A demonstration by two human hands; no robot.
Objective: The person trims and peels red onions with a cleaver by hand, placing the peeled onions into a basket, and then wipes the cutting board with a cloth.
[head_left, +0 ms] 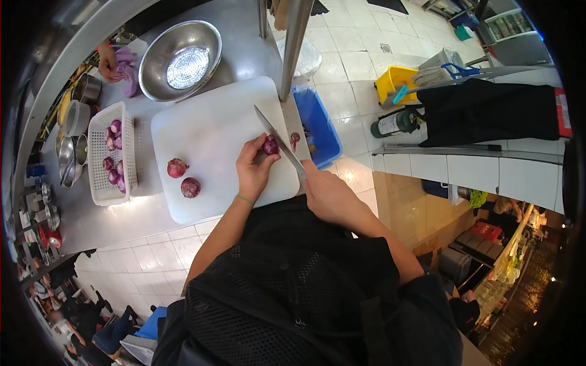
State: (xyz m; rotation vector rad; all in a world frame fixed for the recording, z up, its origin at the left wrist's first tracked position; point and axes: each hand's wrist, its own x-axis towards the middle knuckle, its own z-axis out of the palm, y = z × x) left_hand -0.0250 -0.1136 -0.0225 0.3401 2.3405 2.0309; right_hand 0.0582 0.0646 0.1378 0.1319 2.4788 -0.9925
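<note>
My left hand grips a small red onion between thumb and fingers over the right part of a white cutting board. In my right hand is the handle of a kitchen knife. Its blade slants up and to the left, right beside the onion; whether it touches cannot be made out. Two more red onions, one upper and one lower, rest on the board's left side. Just off the board's right edge lie purple onion peelings.
A white basket holds several peeled onions, left of the board. A steel bowl stands behind it. Another person's hand holds a purple cloth. A blue bin sits below the counter's right edge, near a metal post.
</note>
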